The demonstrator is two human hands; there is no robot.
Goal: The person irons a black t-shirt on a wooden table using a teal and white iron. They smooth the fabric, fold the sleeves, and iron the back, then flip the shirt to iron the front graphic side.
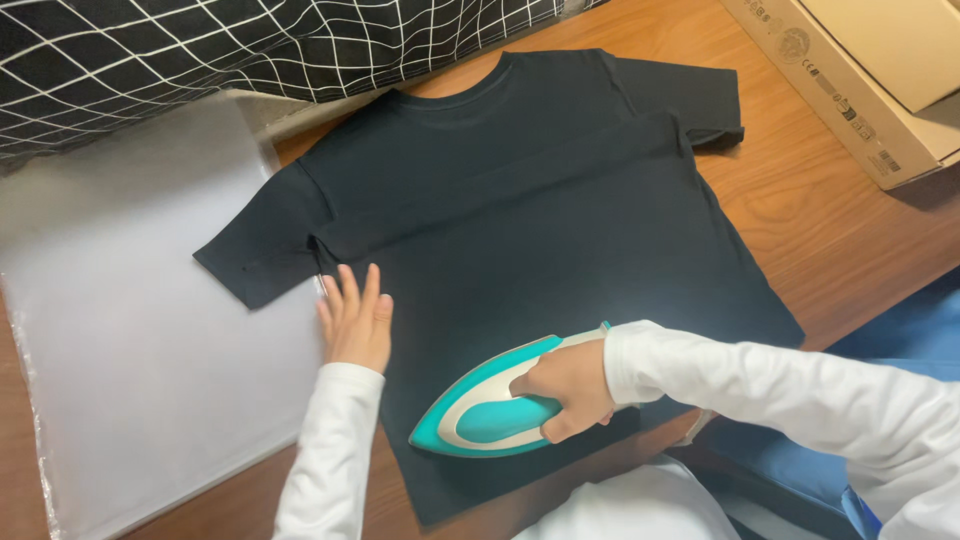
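Note:
A black short-sleeved T-shirt (540,190) lies spread flat on a wooden table (830,230), collar toward the far edge. My right hand (565,388) is closed around the handle of a teal and white iron (490,405), which rests on the shirt's lower part with its tip pointing left. My left hand (356,320) lies flat with fingers together, pressing on the shirt's left edge just below the left sleeve. Both my arms are in white long sleeves.
A translucent white plastic sheet (130,330) covers the table's left side. A black cloth with a white grid (200,50) lies along the far edge. An open cardboard box (860,80) stands at the top right. Blue fabric (900,340) shows at the right.

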